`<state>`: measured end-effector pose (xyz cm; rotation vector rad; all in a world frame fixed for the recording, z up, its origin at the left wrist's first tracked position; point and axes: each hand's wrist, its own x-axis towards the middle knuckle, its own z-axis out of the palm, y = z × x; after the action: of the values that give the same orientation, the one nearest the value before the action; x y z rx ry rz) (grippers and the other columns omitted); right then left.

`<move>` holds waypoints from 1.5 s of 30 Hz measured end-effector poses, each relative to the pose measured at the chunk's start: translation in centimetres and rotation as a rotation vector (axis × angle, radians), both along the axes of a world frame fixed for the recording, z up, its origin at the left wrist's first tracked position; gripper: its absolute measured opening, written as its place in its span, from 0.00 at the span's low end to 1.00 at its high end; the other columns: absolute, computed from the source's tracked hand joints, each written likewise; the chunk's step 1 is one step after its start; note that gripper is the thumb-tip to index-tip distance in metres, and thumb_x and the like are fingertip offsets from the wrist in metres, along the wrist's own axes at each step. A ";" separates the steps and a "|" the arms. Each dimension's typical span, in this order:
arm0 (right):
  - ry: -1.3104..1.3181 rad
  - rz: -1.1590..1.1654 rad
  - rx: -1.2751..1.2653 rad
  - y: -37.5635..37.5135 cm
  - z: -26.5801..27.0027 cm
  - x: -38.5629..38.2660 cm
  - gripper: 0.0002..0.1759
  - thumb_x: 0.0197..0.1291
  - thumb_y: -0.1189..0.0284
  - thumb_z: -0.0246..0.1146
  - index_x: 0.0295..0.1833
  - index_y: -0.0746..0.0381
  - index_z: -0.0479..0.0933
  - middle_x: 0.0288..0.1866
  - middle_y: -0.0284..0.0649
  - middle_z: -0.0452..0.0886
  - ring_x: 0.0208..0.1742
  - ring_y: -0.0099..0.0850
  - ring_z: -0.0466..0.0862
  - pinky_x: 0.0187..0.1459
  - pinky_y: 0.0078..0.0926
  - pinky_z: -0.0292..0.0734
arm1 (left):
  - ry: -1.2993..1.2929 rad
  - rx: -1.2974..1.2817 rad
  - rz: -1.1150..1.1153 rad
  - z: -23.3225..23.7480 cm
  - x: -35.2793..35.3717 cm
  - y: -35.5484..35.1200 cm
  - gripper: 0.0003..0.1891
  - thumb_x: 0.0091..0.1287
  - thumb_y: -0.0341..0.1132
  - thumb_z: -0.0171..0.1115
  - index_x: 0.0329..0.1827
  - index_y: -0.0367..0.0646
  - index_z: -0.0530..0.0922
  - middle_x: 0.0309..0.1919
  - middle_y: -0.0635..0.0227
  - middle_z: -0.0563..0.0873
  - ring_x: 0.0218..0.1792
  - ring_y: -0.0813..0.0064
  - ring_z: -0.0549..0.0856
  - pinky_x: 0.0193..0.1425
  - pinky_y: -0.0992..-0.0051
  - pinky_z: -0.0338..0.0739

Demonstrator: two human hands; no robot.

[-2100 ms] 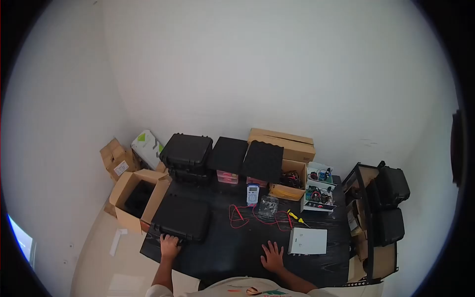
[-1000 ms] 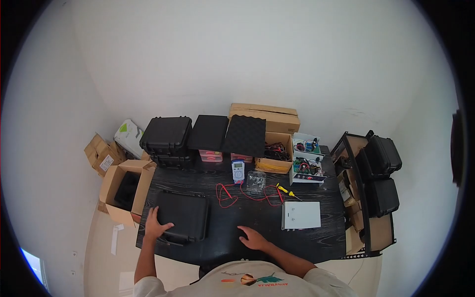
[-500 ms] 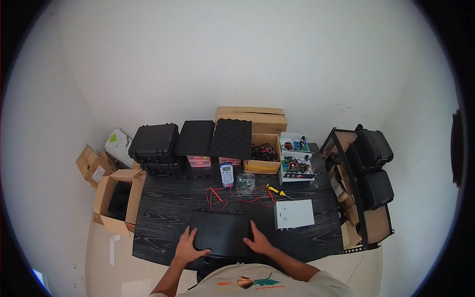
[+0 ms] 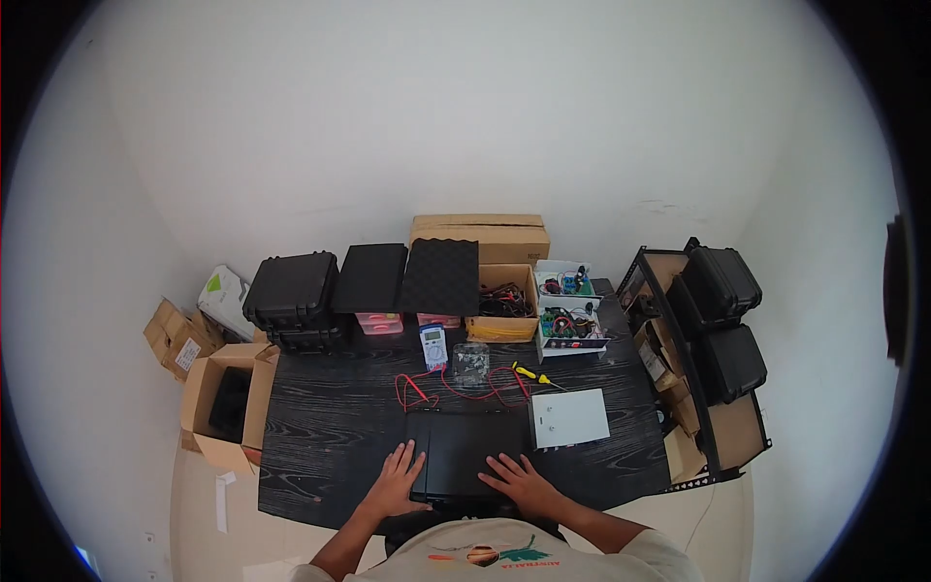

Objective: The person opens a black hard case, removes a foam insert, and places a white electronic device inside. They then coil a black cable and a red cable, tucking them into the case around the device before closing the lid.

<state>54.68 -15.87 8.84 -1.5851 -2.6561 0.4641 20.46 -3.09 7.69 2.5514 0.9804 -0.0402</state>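
Note:
A flat black case [image 4: 475, 451] lies near the front edge of the dark table. My left hand [image 4: 396, 482] rests at its left edge with fingers spread. On its right front part lies my right hand [image 4: 524, 485], palm down and fingers apart. Just beyond the case's right end is a white metal box [image 4: 570, 418]. Behind it are a multimeter [image 4: 433, 347] with red test leads [image 4: 417, 390], a clear bag of small parts [image 4: 471, 365] and a yellow-handled screwdriver [image 4: 531, 373].
Black hard cases [image 4: 291, 291], foam sheets [image 4: 441, 276], a carton of cables [image 4: 502, 301] and open white boxes with circuit boards [image 4: 572, 325] line the back. A shelf rack [image 4: 713, 427] stands right; an open carton [image 4: 257, 407] sits left.
The black case has slid right across the table, closer to the white box. My right hand has gone from its right edge to flat on top; the view has shifted slightly.

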 end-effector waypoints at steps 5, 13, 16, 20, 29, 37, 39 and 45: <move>-0.038 -0.078 0.032 1.9 1.0 -0.2 0.60 0.58 0.66 0.77 0.92 0.42 0.51 0.94 0.49 0.47 0.93 0.54 0.51 0.81 0.77 0.54 | -0.036 0.049 0.013 -0.7 1.1 0.9 0.64 0.58 0.62 0.81 0.91 0.42 0.55 0.91 0.50 0.49 0.90 0.44 0.50 0.89 0.39 0.52; -0.174 -0.171 0.261 2.5 -3.0 -1.5 0.50 0.65 0.66 0.71 0.90 0.44 0.57 0.91 0.55 0.54 0.90 0.56 0.58 0.79 0.78 0.59 | -0.017 0.109 0.014 0.1 1.7 0.1 0.54 0.64 0.54 0.79 0.89 0.45 0.59 0.89 0.55 0.57 0.89 0.49 0.55 0.89 0.45 0.56; -0.166 -0.205 0.349 2.6 -5.1 -2.1 0.46 0.66 0.68 0.68 0.88 0.46 0.60 0.90 0.59 0.55 0.89 0.62 0.58 0.78 0.81 0.58 | 0.014 0.189 -0.012 -1.1 1.6 0.2 0.53 0.62 0.50 0.81 0.88 0.46 0.61 0.89 0.55 0.58 0.89 0.48 0.56 0.89 0.46 0.58; -0.156 -0.243 0.348 2.7 -5.8 -2.8 0.43 0.65 0.67 0.68 0.86 0.48 0.64 0.89 0.63 0.55 0.87 0.67 0.58 0.74 0.86 0.59 | -0.025 0.178 -0.006 -1.9 1.6 0.1 0.54 0.61 0.47 0.81 0.88 0.46 0.61 0.89 0.54 0.57 0.89 0.45 0.56 0.89 0.46 0.58; -0.140 -0.218 0.247 2.7 -4.2 -2.4 0.43 0.63 0.67 0.71 0.84 0.43 0.66 0.88 0.63 0.54 0.87 0.67 0.57 0.71 0.88 0.63 | -0.005 0.072 -0.082 0.1 1.2 0.0 0.64 0.52 0.53 0.83 0.90 0.40 0.55 0.89 0.44 0.52 0.89 0.39 0.48 0.91 0.44 0.52; -0.147 -0.228 0.319 2.9 -5.9 -2.5 0.44 0.62 0.64 0.74 0.83 0.38 0.66 0.89 0.61 0.52 0.88 0.68 0.56 0.69 0.89 0.65 | -0.024 0.070 -0.089 0.0 1.1 0.1 0.62 0.55 0.58 0.78 0.89 0.38 0.57 0.90 0.43 0.51 0.89 0.38 0.47 0.91 0.44 0.50; -0.188 -0.226 0.207 2.9 -4.5 -2.7 0.49 0.58 0.60 0.78 0.85 0.38 0.64 0.90 0.61 0.51 0.88 0.68 0.55 0.69 0.89 0.66 | -0.103 0.032 -0.084 -0.2 0.8 0.3 0.60 0.55 0.59 0.77 0.88 0.38 0.60 0.90 0.46 0.53 0.89 0.39 0.49 0.91 0.44 0.51; -0.108 -0.162 -0.027 2.7 0.3 -2.0 0.64 0.47 0.49 0.85 0.88 0.40 0.58 0.92 0.58 0.46 0.90 0.66 0.50 0.71 0.80 0.70 | -0.039 0.176 -0.152 0.2 -0.5 0.8 0.50 0.56 0.60 0.76 0.83 0.47 0.73 0.86 0.58 0.67 0.89 0.55 0.59 0.90 0.43 0.54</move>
<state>52.67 -13.15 9.13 -1.8652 -2.5768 0.4223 19.96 -2.31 7.91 2.7724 0.8055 0.0545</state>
